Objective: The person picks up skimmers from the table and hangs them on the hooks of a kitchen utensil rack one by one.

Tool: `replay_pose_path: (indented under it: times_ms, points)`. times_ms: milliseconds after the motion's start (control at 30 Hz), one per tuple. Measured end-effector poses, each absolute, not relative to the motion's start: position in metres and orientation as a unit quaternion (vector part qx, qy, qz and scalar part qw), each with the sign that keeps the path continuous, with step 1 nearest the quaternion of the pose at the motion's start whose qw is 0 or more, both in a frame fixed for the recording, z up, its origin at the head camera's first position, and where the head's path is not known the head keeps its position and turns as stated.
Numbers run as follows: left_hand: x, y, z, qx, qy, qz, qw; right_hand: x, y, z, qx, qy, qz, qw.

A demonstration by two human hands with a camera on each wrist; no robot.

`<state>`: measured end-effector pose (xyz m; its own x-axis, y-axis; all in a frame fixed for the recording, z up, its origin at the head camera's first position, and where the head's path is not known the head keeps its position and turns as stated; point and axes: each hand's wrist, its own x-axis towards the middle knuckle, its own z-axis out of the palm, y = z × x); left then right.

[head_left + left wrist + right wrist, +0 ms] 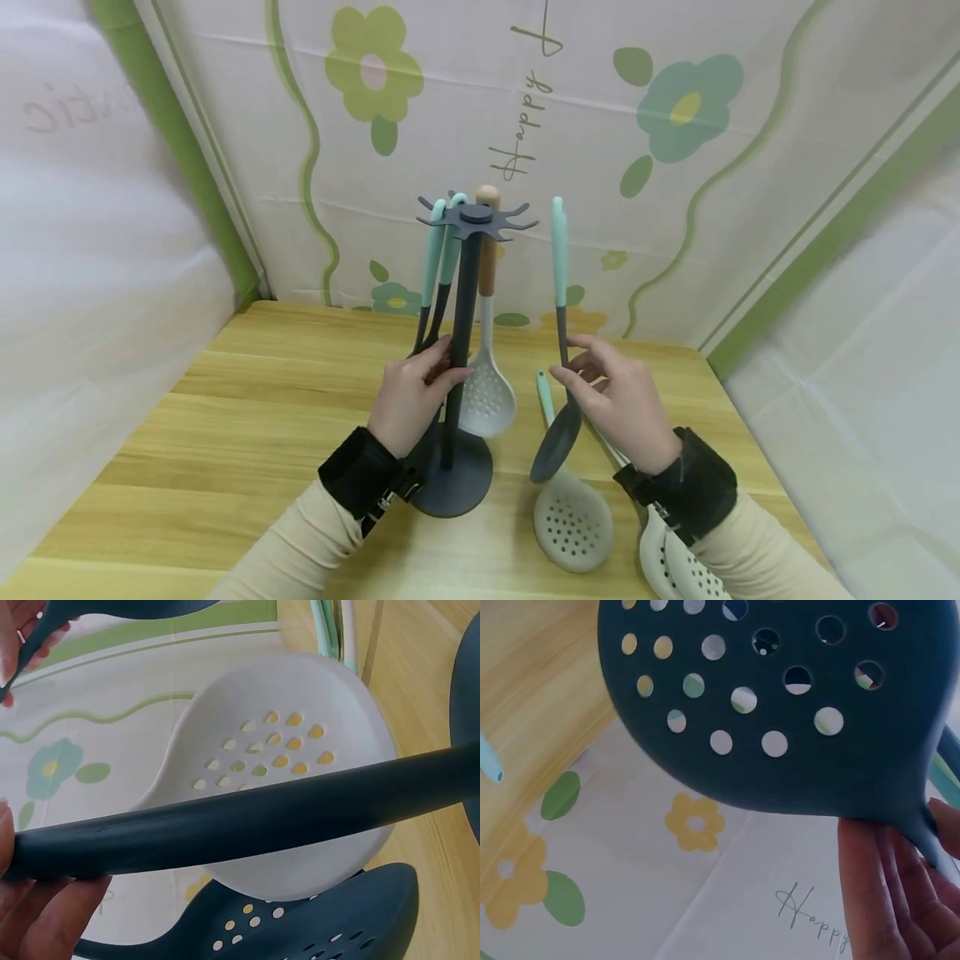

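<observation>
My left hand (408, 392) grips the dark pole (467, 308) of an upright utensil stand, thumb and fingers on opposite sides. In the right hand (618, 392) is a dark skimmer (558, 442) with a mint handle, pinched at its neck and held upright to the right of the stand. Round holes show across its head (795, 787) in the right wrist view. From the stand's hooked top (476, 215) hang a white skimmer (330, 690) with a wooden handle and two mint-handled dark utensils. One of those, a dark skimmer (397, 900), shows below the pole in the left wrist view.
A pale grey skimmer (555, 546) lies on the wooden table (247, 417) below the right hand. More perforated pale utensils (654, 554) lie by the right wrist, partly covered by it. The stand's round base (472, 492) rests mid-table. Floral fabric (450, 100) hangs behind.
</observation>
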<state>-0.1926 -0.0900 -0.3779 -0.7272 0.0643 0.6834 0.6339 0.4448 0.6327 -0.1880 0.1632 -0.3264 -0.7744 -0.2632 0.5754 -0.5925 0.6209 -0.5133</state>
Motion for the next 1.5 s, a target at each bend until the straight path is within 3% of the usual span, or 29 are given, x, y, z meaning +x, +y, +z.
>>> replay_pose_path:
  times_ms: [1500]
  points:
    - [-0.195, -0.087, -0.380, -0.219, -0.799, -0.461, 0.318, -0.195, 0.154, -0.318, 0.288, -0.861, 0.345, 0.240]
